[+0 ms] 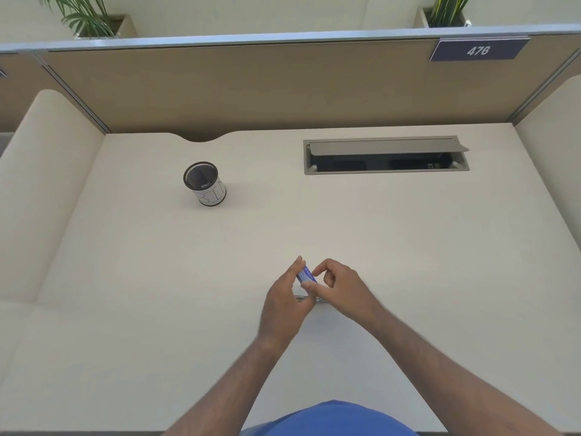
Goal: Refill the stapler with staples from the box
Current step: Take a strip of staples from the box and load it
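I see both hands, left hand [284, 302] and right hand [341, 286], pinching a small blue cardboard staple box [305, 276], print unreadable, above the smooth cream desk [408, 247].

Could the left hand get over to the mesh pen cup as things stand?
Probably yes, but not freely: the desk between the left hand and the mesh pen cup is bare, yet that hand is holding the small blue box.

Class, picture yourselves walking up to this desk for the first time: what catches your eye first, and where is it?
Near the front edge, the left hand and right hand hold a small blue staple box just above the cream desk. Further back, a black mesh cup stands left, and an open cable hatch lies right.
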